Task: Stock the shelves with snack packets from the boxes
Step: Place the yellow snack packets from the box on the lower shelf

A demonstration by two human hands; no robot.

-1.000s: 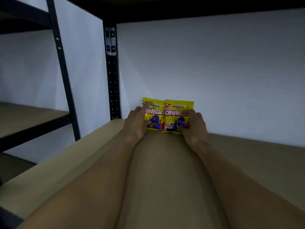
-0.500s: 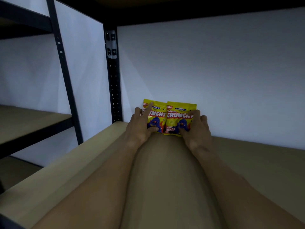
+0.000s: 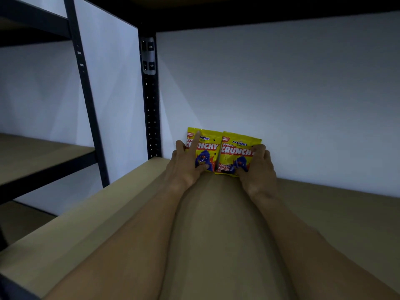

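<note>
Two yellow snack packets stand upright side by side against the white back wall of the tan shelf board (image 3: 324,213). My left hand (image 3: 184,165) holds the left packet (image 3: 206,146), index finger stretched up its front and thumb at its bottom. My right hand (image 3: 256,169) grips the right packet (image 3: 234,152) by its right edge and lower corner. The right packet slightly overlaps the left one. Both forearms reach across the shelf board.
A black perforated upright post (image 3: 151,105) stands just left of the packets. A second black post (image 3: 84,94) and a lower tan shelf (image 3: 32,154) lie to the left. A dark shelf beam (image 3: 259,11) runs overhead.
Both hands have kept hold of the packets, pressing them a little further back and more upright against the wall; my left index finger has stretched higher up the left packet.
</note>
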